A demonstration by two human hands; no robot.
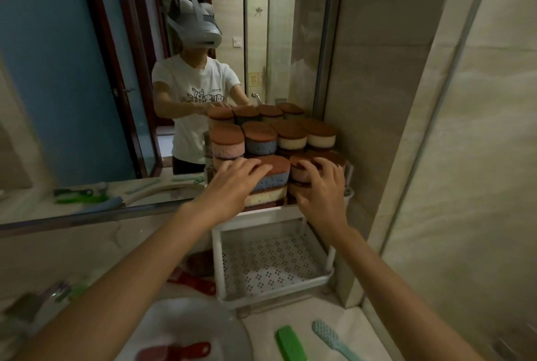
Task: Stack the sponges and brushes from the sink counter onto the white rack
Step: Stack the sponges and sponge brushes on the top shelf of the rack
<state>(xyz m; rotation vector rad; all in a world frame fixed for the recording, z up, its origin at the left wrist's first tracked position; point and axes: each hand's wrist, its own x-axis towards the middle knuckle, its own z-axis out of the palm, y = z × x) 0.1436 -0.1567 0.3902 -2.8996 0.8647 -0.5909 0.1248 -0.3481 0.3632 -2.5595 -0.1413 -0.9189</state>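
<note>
The white two-tier rack (218, 256) stands on the counter against the mirror. Its top tier holds stacks of oval sponges with brown scrub tops and pink, blue or cream bodies (259, 139). My left hand (238, 176) lies flat with spread fingers on a brown-topped blue sponge (274, 177) at the front left. My right hand (322, 183) curls around a pink sponge stack (300, 174) at the front right. The perforated lower tier (270, 262) holds nothing. A green brush (290, 343) and a teal brush (334, 340) lie on the counter in front.
A round sink basin (186, 325) sits at the bottom with a red brush (174, 352) in it; another red brush (193, 282) lies beside the rack. A faucet (37, 299) is at the left. The mirror (72, 99) reflects the person. A tiled wall (436, 157) closes the right side.
</note>
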